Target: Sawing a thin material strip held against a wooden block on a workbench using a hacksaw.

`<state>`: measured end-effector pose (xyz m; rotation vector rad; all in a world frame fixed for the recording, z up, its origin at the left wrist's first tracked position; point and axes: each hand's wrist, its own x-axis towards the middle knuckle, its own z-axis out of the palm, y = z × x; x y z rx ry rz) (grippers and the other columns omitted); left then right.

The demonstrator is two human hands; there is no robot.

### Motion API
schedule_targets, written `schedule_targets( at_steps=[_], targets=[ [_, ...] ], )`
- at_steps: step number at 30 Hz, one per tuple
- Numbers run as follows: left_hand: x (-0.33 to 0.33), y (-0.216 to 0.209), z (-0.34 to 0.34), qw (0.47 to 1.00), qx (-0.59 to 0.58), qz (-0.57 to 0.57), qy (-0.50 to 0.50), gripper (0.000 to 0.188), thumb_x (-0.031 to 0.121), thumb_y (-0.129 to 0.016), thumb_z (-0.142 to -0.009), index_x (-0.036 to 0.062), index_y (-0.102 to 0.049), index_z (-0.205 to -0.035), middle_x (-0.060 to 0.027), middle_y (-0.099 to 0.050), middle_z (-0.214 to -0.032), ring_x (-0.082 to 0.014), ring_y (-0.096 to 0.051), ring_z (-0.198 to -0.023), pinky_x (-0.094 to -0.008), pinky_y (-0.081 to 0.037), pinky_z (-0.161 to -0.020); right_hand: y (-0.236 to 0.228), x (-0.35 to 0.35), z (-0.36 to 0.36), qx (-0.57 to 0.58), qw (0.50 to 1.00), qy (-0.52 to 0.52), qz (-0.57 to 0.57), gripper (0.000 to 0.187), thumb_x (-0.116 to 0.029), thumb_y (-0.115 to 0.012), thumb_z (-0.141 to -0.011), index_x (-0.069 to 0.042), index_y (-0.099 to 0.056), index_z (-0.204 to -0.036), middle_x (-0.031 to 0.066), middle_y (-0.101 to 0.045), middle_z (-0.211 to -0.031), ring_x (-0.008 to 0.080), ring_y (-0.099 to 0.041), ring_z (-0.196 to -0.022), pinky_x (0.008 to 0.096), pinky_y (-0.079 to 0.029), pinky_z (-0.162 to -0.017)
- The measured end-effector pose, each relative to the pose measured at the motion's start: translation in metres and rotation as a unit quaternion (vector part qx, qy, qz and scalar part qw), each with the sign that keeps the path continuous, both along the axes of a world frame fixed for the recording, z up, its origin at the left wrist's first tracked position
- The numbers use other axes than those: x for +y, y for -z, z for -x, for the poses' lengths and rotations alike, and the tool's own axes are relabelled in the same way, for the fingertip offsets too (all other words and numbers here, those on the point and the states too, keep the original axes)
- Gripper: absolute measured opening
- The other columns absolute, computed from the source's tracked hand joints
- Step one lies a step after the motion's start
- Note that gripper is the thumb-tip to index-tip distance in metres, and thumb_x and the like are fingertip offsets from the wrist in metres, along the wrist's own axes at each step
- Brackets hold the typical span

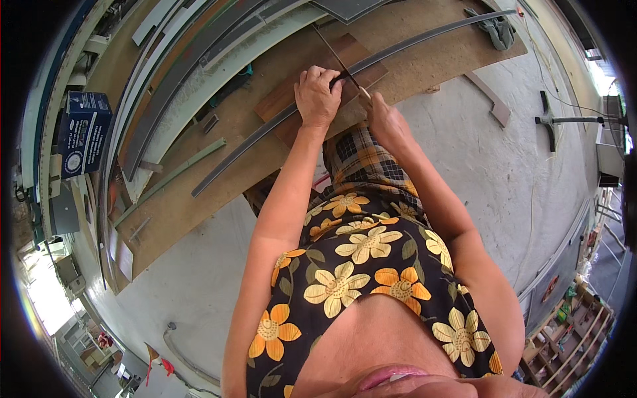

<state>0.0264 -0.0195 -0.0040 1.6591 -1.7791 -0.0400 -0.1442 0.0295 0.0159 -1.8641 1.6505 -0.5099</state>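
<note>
My left hand (318, 96) presses down on a long, narrow grey strip (249, 144), its fingers curled over the strip. That strip lies slantwise across a reddish-brown board (352, 52) on a low work table (166, 232). Closed around a pale handle, my right hand (389, 124) grips a thin, dark, straight tool that looks like a saw (330, 48). The tool crosses the strip just right of my left fingers, and its far end reaches beyond the board. Whether its edge has teeth is too small to tell.
Long strips and panels (166, 113) are stacked along the table's far left side. A blue box (86, 132) stands at the left. Dark grey clamp-like tools (499, 32) lie at the table's far right end. A notched board piece (488, 99) is on the floor.
</note>
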Motion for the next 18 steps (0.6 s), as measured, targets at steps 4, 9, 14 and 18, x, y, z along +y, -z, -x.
schedule_targets(
  at_steps=[4, 9, 14, 18],
  targets=[
    [-0.001, 0.002, 0.0, 1.0, -0.001, 0.0, -0.009, 0.017, 0.024, -0.079, -0.077, 0.0195, -0.072, -0.092, 0.0019, -0.061, -0.095, -0.0229, -0.058, -0.098, -0.0428, -0.047, -0.082, 0.004, -0.003, -0.001, 0.005, 1.0, -0.001, -0.006, 0.018, -0.02, -0.048, -0.1, -0.005, -0.042, -0.107, 0.0325, -0.061, -0.083, 0.0563, -0.056, -0.083, 0.0609, -0.043, -0.069],
    [-0.001, 0.001, -0.003, 1.0, -0.005, -0.005, -0.01, 0.017, 0.024, -0.079, -0.077, 0.0197, -0.072, -0.092, 0.0016, -0.061, -0.094, -0.0233, -0.058, -0.097, -0.0433, -0.047, -0.082, 0.003, 0.056, 0.019, 0.027, 0.992, 0.043, -0.112, 0.018, -0.021, -0.048, -0.099, -0.006, -0.041, -0.107, 0.0328, -0.064, -0.086, 0.0555, -0.06, -0.083, 0.062, -0.044, -0.072],
    [0.0, 0.0, -0.003, 1.0, 0.0, -0.003, -0.003, 0.017, 0.024, -0.079, -0.077, 0.0193, -0.072, -0.092, 0.0015, -0.06, -0.094, -0.0232, -0.058, -0.097, -0.0436, -0.047, -0.082, -0.005, 0.072, 0.034, 0.013, 0.996, 0.03, -0.089, 0.018, -0.021, -0.048, -0.1, -0.006, -0.041, -0.108, 0.033, -0.064, -0.085, 0.0555, -0.06, -0.082, 0.0619, -0.044, -0.07],
    [0.001, 0.0, -0.002, 1.0, 0.01, -0.01, 0.005, 0.017, 0.023, -0.079, -0.077, 0.0188, -0.072, -0.092, 0.0017, -0.061, -0.095, -0.023, -0.058, -0.098, -0.0434, -0.047, -0.082, -0.005, 0.032, 0.017, 0.011, 0.997, 0.012, -0.077, 0.018, -0.02, -0.048, -0.099, -0.006, -0.041, -0.107, 0.0337, -0.063, -0.085, 0.0552, -0.059, -0.084, 0.0609, -0.044, -0.071]
  ],
)
